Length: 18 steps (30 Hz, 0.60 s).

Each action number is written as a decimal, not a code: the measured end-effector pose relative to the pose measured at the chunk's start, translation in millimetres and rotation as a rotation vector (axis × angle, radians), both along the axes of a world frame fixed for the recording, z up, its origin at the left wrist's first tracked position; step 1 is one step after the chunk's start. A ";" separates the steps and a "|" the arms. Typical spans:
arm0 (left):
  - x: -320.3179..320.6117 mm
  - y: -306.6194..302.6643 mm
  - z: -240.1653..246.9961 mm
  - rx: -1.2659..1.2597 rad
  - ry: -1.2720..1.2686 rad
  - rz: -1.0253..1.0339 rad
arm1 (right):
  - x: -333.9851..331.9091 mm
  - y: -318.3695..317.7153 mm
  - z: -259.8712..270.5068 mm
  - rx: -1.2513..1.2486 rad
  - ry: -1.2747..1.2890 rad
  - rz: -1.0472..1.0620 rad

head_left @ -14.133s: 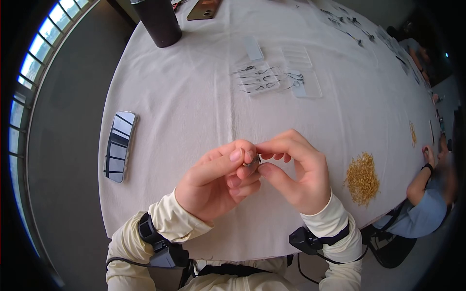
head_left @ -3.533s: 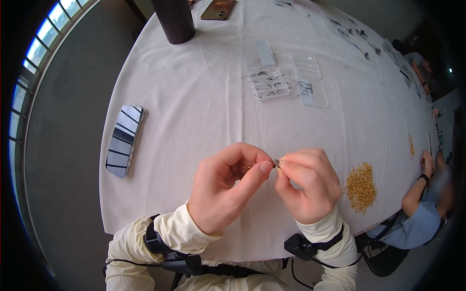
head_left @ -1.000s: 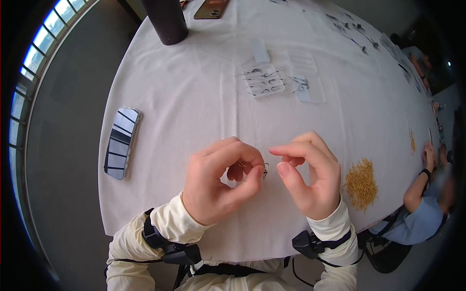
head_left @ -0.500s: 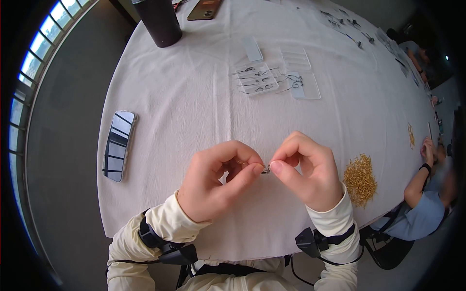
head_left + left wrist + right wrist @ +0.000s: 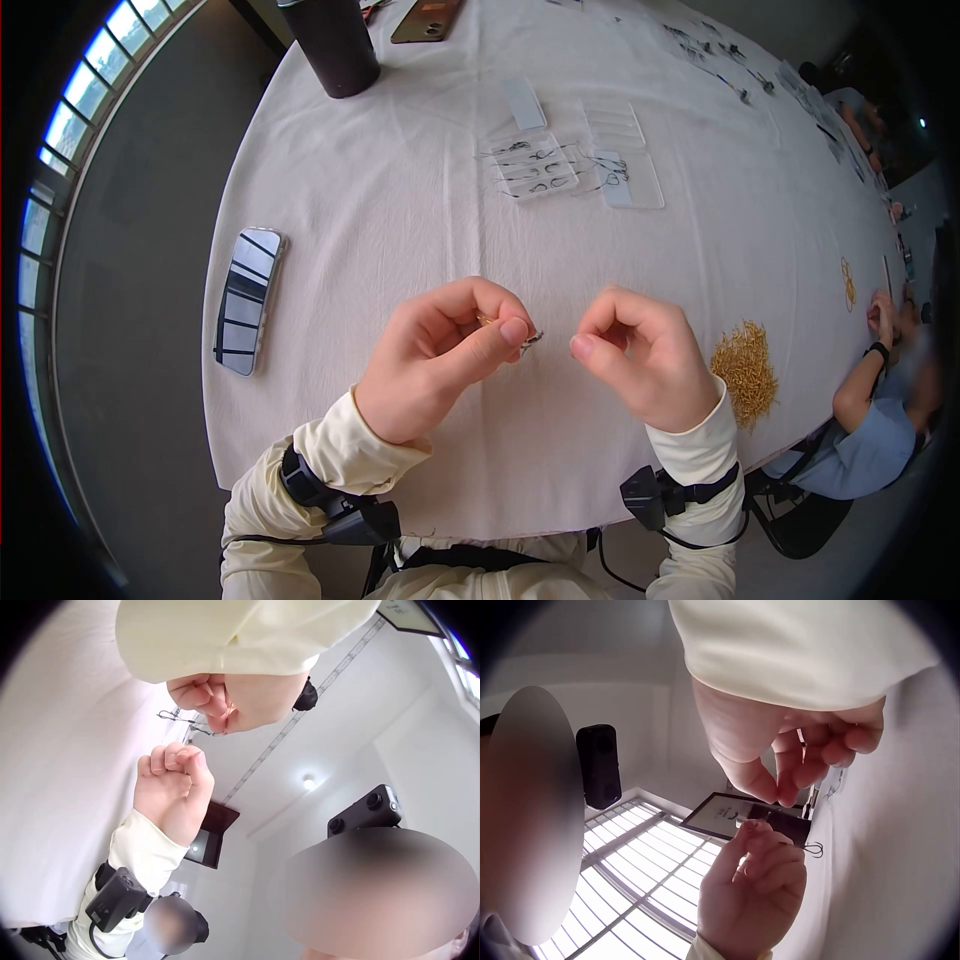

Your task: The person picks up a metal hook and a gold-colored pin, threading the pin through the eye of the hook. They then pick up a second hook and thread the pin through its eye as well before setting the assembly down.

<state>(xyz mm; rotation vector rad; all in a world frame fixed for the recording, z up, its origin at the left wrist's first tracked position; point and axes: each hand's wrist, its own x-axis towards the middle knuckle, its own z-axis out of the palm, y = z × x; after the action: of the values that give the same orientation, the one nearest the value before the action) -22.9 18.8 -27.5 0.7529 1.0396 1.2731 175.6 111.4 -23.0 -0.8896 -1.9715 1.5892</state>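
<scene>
My left hand (image 5: 508,333) pinches a small metal wire hook (image 5: 531,339) between thumb and forefinger, just above the white tablecloth (image 5: 380,220). The left wrist view shows that hand (image 5: 214,694) with the wire hook (image 5: 176,716) sticking out sideways. My right hand (image 5: 590,335) hovers a short gap to the right of the hook, not touching it, with its fingers curled in and thumb near forefinger. Nothing shows between them. In the right wrist view the right hand (image 5: 795,772) is curled above the left hand (image 5: 754,885) and its wire loop (image 5: 814,849).
A heap of small gold pieces (image 5: 745,370) lies right of my right hand. Clear plastic cards with dark hooks (image 5: 540,165) sit mid-table. A phone (image 5: 240,300) lies at the left edge and a dark cup (image 5: 335,40) stands far left. Another person (image 5: 870,430) sits at the right.
Half a second ago both hands met at the hook. Now the right hand has let go and drawn back to the right, while the left hand keeps the hook.
</scene>
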 end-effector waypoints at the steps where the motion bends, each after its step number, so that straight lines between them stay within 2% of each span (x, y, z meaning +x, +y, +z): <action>1: 0.0 0.2 0.3 -0.002 -0.005 0.008 | 0.1 0.7 0.6 0.008 -0.025 0.023; 5: -5.0 -0.4 0.6 -0.007 -0.048 -0.041 | -3.7 2.5 -0.9 0.155 -0.006 0.034; 7: -3.9 0.1 0.2 0.006 -0.020 -0.037 | -9.7 -1.0 -1.0 0.233 0.114 0.041; 18: -2.5 1.8 -0.8 -0.058 -0.114 -0.087 | -12.1 -1.5 -8.9 0.209 0.143 0.081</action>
<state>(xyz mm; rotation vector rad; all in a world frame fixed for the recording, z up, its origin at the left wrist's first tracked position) -25.4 20.6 -28.4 0.6673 0.9380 1.1926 163.6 109.9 -31.9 -0.6044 -2.0475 1.4142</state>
